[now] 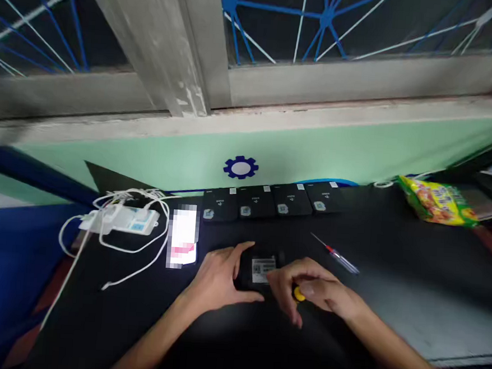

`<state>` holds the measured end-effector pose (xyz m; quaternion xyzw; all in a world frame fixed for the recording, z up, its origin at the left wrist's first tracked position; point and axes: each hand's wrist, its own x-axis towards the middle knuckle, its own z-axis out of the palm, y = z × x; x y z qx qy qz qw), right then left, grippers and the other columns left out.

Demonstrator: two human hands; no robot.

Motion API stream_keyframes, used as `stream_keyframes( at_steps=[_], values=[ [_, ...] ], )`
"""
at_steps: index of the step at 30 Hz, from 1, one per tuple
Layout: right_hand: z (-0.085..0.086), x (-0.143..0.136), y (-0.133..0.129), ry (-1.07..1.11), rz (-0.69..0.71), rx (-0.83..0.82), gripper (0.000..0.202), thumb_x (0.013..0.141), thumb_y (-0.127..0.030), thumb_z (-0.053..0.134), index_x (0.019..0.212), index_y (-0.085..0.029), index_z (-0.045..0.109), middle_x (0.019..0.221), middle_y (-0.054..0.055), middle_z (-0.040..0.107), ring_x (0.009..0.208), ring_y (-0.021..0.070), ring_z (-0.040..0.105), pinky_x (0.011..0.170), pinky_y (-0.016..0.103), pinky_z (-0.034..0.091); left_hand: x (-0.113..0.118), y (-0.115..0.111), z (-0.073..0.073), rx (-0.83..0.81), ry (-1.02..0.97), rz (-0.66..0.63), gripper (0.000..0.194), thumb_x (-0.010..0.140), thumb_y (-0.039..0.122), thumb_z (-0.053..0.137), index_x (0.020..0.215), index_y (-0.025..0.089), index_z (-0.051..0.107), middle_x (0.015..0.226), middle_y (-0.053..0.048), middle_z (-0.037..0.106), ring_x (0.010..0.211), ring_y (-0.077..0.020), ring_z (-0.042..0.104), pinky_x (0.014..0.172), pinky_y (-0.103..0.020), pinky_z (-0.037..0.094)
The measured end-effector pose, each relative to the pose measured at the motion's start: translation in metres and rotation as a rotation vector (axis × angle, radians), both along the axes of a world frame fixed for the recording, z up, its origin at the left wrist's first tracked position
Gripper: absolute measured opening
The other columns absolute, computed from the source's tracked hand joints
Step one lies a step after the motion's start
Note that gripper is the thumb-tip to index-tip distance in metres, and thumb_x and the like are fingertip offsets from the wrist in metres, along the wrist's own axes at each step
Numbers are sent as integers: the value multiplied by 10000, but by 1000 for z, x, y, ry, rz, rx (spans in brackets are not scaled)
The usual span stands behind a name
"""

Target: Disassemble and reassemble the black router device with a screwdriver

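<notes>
A black flat device [246, 275] with a white printed label [261, 270] lies on the black table in front of me. My left hand [218, 275] grips it from the left, thumb and fingers spread around its near and far edges. Over the device's right side, my right hand [306, 287] has its fingers curled round a small tool with a yellow handle [299, 293]. Most of that tool is hidden by the fingers, so its tip cannot be made out. A screwdriver [342, 260] with a clear handle and red collar rests to the right.
Several similar black devices [255, 204] with stickers stand in a row by the green wall. Left of my hands are a lit phone [183, 236], a white power strip [134, 220] and tangled white cables [139, 267]. A yellow-green snack packet [438, 203] lies far right.
</notes>
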<state>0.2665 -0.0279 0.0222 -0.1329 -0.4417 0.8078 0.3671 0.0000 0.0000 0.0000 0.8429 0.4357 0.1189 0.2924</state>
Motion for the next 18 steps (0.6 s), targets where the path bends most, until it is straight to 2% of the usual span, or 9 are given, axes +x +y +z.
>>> stream_keyframes(
  at_steps=[5,8,10,12,14,16,18],
  values=[
    [4,-4,-3,33,16,10,241,911,-344,852,933,-145,719,816,48,703,711,175,638,714,296,474,0,-1,0,2,-6,10,1057,718,698,971,1566,272,505,786,59,657,707,-252,734,650,-339,513],
    [3,-4,-6,64,30,-37,333,827,-235,934,963,-185,635,812,5,689,661,125,584,667,250,434,-1,-1,-2,2,-10,9,1053,718,700,964,1563,266,508,782,62,654,699,-248,725,676,-358,536],
    [2,-4,-6,65,31,-51,387,798,-225,963,980,-189,623,805,-8,668,635,107,539,629,229,406,-2,-1,-3,4,-12,9,1077,703,696,976,1568,263,502,788,62,654,711,-249,724,703,-373,549],
    [1,-3,-5,60,25,-50,362,849,-342,935,1007,-167,660,796,-2,659,610,108,534,599,230,389,-2,-1,-3,7,-14,8,1085,700,689,984,1572,264,497,796,60,653,723,-251,726,713,-377,550],
    [2,-2,-3,26,10,-14,329,974,-449,788,979,-128,720,775,25,664,595,125,564,590,249,395,-2,-1,-3,8,-15,6,1082,704,687,986,1571,267,493,792,62,647,718,-250,725,690,-364,537],
    [3,-1,-1,-19,8,32,389,1042,-450,665,899,-101,760,757,55,670,600,146,592,597,267,420,-2,-1,-2,8,-18,6,1082,704,692,985,1569,268,491,784,65,643,698,-245,718,663,-349,520],
    [5,-2,0,-39,14,51,365,1027,-421,677,856,-109,760,757,62,673,631,164,615,623,279,459,-2,-1,-2,8,-20,5,1082,705,704,980,1567,269,492,778,68,638,686,-240,713,657,-346,515]
  ],
)
